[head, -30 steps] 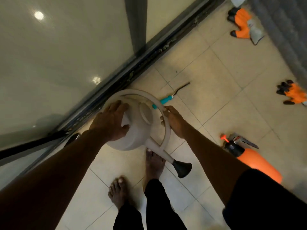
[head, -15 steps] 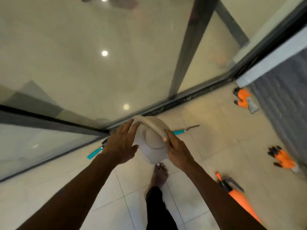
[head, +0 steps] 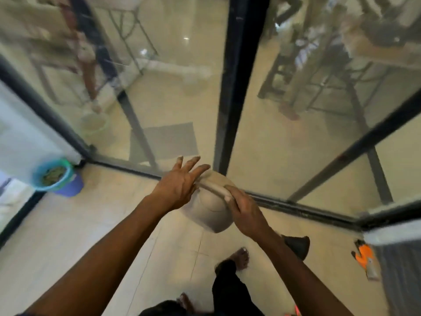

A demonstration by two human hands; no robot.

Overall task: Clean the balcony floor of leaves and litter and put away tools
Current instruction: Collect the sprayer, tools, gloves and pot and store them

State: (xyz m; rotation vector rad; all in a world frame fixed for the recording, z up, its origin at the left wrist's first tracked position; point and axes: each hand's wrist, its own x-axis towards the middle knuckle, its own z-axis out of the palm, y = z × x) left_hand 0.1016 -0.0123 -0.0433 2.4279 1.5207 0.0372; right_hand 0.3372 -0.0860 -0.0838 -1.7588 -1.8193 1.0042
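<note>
One grip holds the can (head: 210, 213): your right hand (head: 245, 212) clasps its handle (head: 214, 190), your left hand (head: 178, 185) splayed, fingers open. A swing could strike the glass (head: 284, 156) just beyond the can.

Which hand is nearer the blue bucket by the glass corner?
Left. The left hand lies open against the watering can on the side toward the bucket; the right hand grips the can's handle, farther away.

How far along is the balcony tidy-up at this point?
Done: leaves sit gathered in the bucket. In hand: the right hand grips the watering can by its handle, the left hand open alongside. Left: an orange glove lies on the floor.
</note>
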